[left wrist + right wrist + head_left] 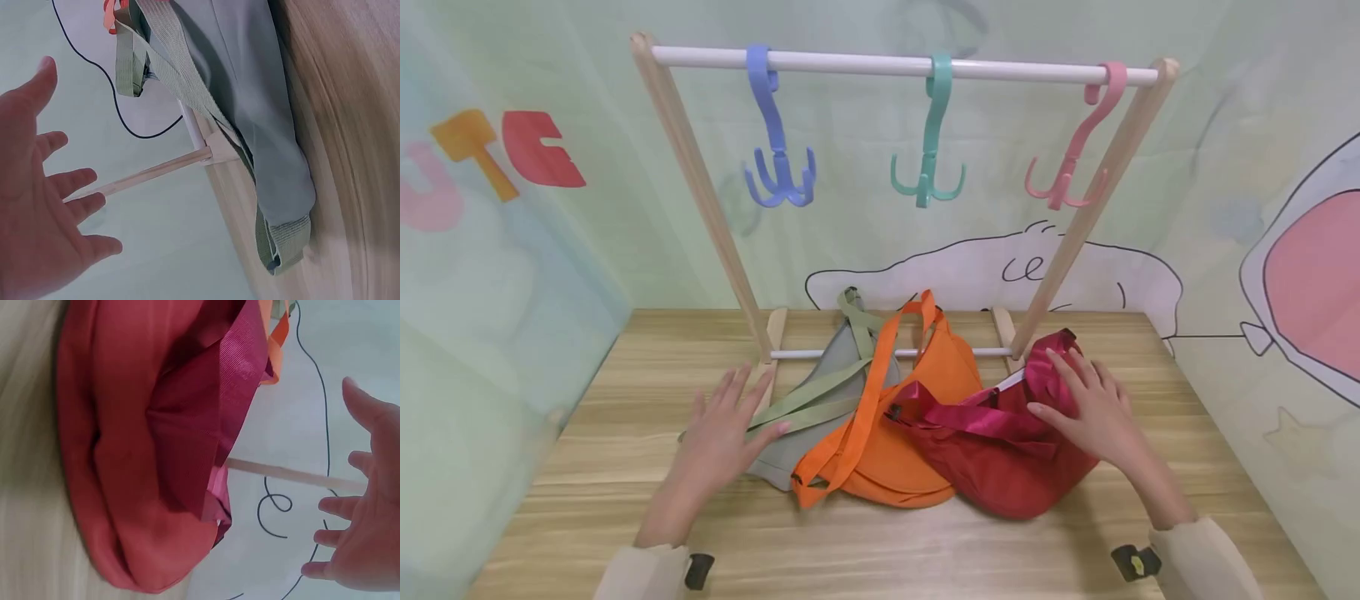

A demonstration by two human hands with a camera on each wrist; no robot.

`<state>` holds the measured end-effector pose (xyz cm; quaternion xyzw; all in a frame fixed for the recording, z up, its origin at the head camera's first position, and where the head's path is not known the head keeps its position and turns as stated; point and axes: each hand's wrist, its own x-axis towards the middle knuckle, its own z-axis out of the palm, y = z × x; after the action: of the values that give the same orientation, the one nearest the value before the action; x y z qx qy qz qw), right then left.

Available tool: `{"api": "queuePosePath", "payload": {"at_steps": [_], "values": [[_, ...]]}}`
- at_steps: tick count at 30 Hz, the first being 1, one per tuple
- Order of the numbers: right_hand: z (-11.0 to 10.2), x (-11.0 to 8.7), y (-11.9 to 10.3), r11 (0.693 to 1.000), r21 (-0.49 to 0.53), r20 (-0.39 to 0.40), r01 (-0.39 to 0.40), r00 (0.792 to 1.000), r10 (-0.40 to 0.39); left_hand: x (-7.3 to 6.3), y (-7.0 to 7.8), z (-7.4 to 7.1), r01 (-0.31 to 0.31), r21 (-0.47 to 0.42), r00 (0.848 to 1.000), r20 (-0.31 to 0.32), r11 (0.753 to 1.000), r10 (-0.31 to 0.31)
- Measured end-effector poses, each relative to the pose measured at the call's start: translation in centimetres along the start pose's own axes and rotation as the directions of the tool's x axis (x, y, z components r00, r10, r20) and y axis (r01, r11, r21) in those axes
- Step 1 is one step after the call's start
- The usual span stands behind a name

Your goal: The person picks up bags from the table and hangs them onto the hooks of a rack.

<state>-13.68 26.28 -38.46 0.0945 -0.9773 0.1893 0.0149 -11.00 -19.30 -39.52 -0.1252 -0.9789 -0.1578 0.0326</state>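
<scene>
Your left hand (722, 429) splayed by the grey bag (265, 112), right hand (1096, 412) splayed by the red bag (1011, 475), "UTE" lettering (478, 146) at ten o'clock

The left grip (37, 206) hovers apart from a grey bag (262, 119) on the tabletop (350, 112).

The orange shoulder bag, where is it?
In the head view, the orange shoulder bag lies on the table between the grey bag on the left and the red bag on the right.

Bright diffuse light, soft shadows on table (865, 554), wrist views seemingly hazier
</scene>
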Motion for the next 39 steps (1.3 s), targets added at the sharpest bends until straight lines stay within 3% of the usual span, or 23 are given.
{"api": "queuePosePath", "payload": {"at_steps": [10,16,24,32,39], "values": [[1.2,1.6,-1.5,0.983,0.13,0.038,0.131,0.99,-0.137,0.5,0.0,1.5,-0.07,-0.105,0.996,-0.055,0.992,0.064],[2.3,2.6,-3.1,0.938,0.271,0.072,0.217,0.967,-0.244,0.5,-0.3,2.4,-0.06,-0.161,0.997,-0.048,0.985,0.053],[3.5,3.8,-6.2,0.908,0.333,0.118,0.255,0.944,-0.309,1.0,-0.9,3.5,-0.053,-0.216,0.998,-0.031,0.975,0.048],[5.3,5.2,-9.0,0.867,0.392,0.144,0.309,0.91,-0.389,1.4,-1.4,4.3,-0.062,-0.252,0.998,-0.026,0.966,0.057],[6.4,6.6,-10.8,0.811,0.454,0.156,0.369,0.864,-0.48,1.6,-2.1,4.8,-0.055,-0.28,0.998,-0.032,0.958,0.048]]}}
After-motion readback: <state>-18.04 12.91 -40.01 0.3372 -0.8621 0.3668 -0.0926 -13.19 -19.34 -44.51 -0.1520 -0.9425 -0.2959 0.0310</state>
